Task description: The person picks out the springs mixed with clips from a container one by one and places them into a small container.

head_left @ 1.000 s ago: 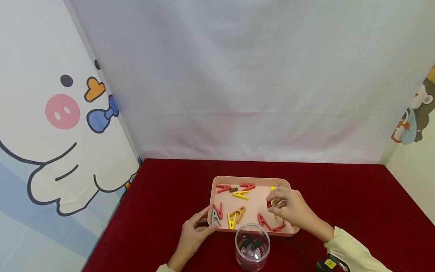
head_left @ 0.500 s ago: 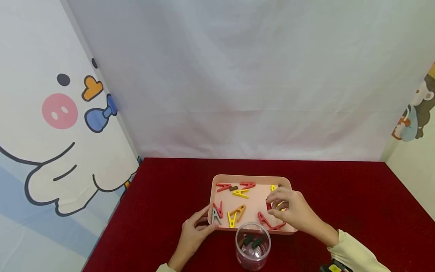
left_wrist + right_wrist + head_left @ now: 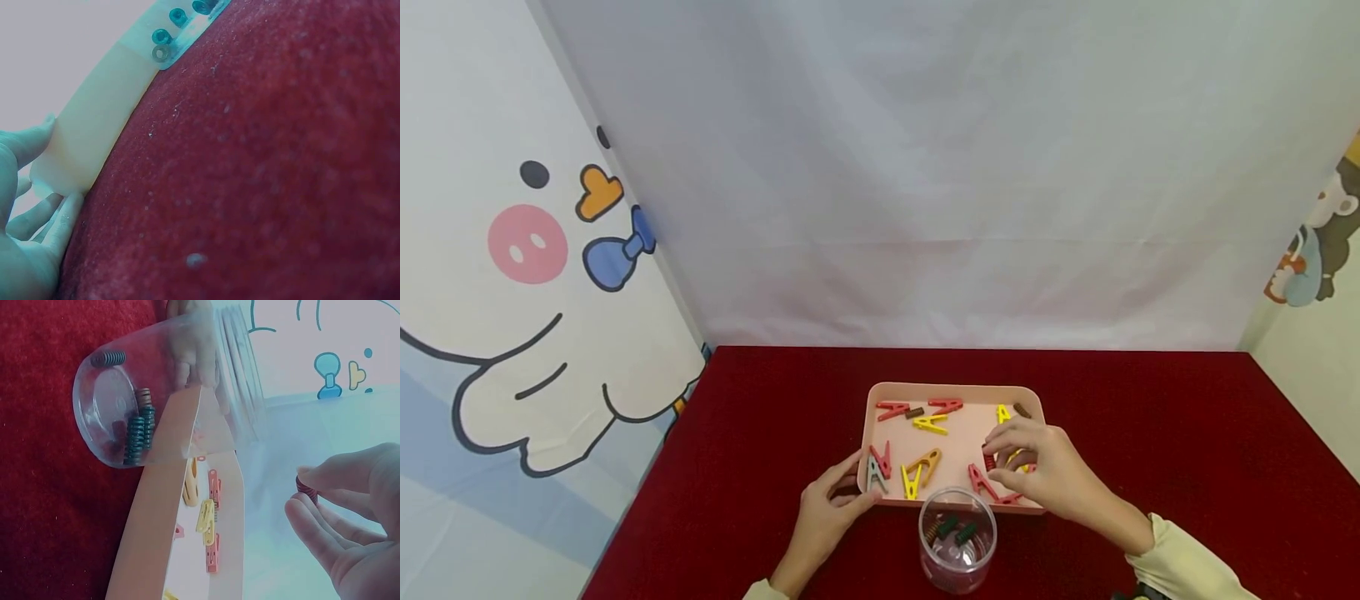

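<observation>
From my head view, my right hand (image 3: 1037, 462) has drawn the red spring (image 3: 990, 459) nearer the jar (image 3: 957, 542), pinched in my fingertips. At my left wrist, my left hand (image 3: 25, 219) steadies the tray (image 3: 94, 134), fingers relaxed. My right wrist shows the spring clear of the tray, so it's lifted.

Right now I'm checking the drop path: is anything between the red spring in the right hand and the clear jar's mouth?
Nothing visible. The right hand pinches the red spring above the tray; the jar stands open just beside it.
</observation>
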Demonstrator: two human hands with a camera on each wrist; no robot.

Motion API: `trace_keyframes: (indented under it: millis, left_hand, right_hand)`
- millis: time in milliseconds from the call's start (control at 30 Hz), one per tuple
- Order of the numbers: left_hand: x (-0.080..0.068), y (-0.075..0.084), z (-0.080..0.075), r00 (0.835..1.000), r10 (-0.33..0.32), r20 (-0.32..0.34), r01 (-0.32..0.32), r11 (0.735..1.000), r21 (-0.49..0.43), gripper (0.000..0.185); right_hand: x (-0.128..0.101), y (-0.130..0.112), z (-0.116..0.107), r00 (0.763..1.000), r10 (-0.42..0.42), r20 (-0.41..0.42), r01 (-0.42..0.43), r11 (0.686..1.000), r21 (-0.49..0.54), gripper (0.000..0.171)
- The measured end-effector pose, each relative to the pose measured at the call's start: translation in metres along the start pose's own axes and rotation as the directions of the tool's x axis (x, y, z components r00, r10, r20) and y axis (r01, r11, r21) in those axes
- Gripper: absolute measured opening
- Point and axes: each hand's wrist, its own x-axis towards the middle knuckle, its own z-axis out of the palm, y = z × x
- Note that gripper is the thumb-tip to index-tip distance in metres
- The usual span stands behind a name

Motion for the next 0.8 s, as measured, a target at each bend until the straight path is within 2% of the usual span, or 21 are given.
trace_keyframes:
  millis: [133,333,600,700,800]
  left_hand:
    - [0.000,0.001,0.000,1.000,-0.016,0.000,0.016,1.000,0.001,0.063]
    - [0.000,0.003,0.000,1.000,-0.005,-0.004,0.005,1.000,0.002,0.062]
    - [-0.007,0.029,-0.002,1.000,0.018,0.014,-0.018,1.000,-0.020,0.060]
    - [-0.005,0.024,-0.001,1.000,0.009,0.006,-0.009,1.000,-0.011,0.060]
    - [-0.003,0.011,0.001,1.000,0.006,-0.006,-0.006,1.000,0.001,0.061]
  right_hand:
    - [-0.002,-0.002,0.001,1.000,-0.023,0.007,0.023,1.000,0.016,0.020]
    - [-0.004,-0.006,0.002,1.000,-0.024,0.012,0.024,1.000,0.003,0.021]
    - [-0.007,-0.010,0.004,0.998,-0.059,0.015,0.059,0.998,0.013,0.023]
    - [-0.008,-0.012,0.004,0.998,-0.066,0.024,0.066,0.998,0.022,0.022]
    - [-0.009,-0.014,0.006,0.997,-0.074,0.029,0.074,0.997,0.028,0.021]
